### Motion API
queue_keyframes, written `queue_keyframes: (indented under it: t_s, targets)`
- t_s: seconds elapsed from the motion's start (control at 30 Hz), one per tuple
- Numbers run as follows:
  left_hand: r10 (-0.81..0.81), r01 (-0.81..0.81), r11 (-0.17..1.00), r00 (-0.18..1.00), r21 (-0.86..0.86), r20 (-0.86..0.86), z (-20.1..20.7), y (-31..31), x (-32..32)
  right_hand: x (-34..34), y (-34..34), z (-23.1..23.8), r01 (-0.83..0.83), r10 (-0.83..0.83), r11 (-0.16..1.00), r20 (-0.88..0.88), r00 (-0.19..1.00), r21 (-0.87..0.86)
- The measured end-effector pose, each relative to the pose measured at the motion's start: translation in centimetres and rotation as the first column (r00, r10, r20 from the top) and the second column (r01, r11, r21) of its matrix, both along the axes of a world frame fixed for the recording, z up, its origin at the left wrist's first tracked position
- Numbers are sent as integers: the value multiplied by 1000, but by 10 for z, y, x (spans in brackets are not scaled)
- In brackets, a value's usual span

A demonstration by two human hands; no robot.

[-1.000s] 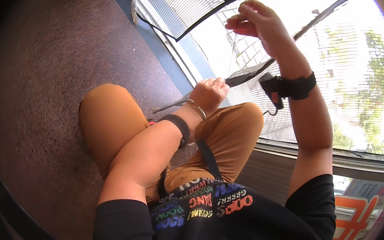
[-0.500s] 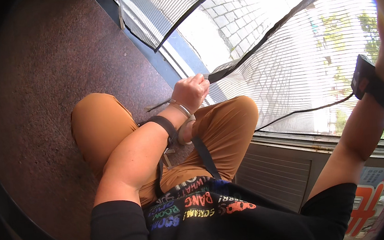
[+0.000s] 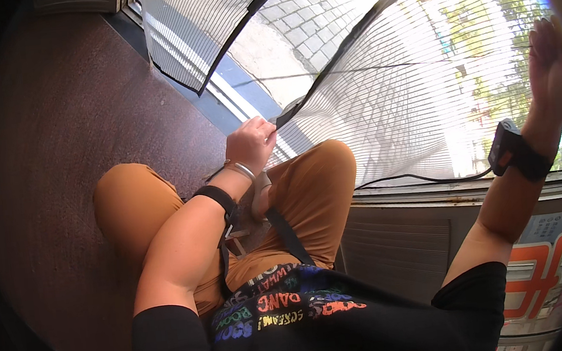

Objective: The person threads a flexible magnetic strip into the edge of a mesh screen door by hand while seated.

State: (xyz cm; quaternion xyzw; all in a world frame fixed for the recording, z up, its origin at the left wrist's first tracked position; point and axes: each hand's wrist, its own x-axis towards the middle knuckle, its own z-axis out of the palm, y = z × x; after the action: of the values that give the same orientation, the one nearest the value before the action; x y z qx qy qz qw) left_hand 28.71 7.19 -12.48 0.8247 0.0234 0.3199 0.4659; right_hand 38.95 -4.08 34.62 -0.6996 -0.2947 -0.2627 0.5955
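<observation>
A sheer striped mesh door curtain (image 3: 409, 102) with a black edge band spreads across the doorway in front of me. My left hand (image 3: 252, 143) is closed on the lower corner of that band, above my crouched knees, and the corner stretches tight from my fingers. At the far right, my right hand (image 3: 550, 68) is raised against the curtain by the door's side, its fingers stretched out and holding nothing I can see. A second mesh panel (image 3: 202, 27) hangs at the upper left, apart from the first.
The dark reddish floor (image 3: 60, 197) lies to the left. A metal door sill (image 3: 236, 95) crosses in front of my feet, with paving (image 3: 303, 21) outside. Below the curtain at the right are a slatted metal panel (image 3: 396, 245) and a poster with orange shapes (image 3: 534, 279).
My left hand has drawn the curtain corner slightly left and down in view. My right hand, cut off before, now shows with its fingers. The whole view has shifted a little.
</observation>
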Motion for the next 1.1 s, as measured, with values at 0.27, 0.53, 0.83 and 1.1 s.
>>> queue_keyframes:
  t_s: [0.27, 0.53, 0.83, 1.1]
  targets:
    - [-159, 75, 919, 969, -388, -190, -9, 9, 14, -33, -16, -115, -613, 552, 790, -402, 730, -29]
    - [-333, 223, 881, 919, -418, -211, 1, 12, 6, -39, -51, -188, -187, 95, 929, -282, 955, -320]
    - [-447, 304, 855, 841, -420, -303, -10, 30, 0, -56, -14, -322, -593, 161, 690, -710, 686, -416]
    - [-607, -40, 337, 754, -941, -250, -39, 30, 6, -70, 17, -404, -612, 460, 575, -404, 791, -543]
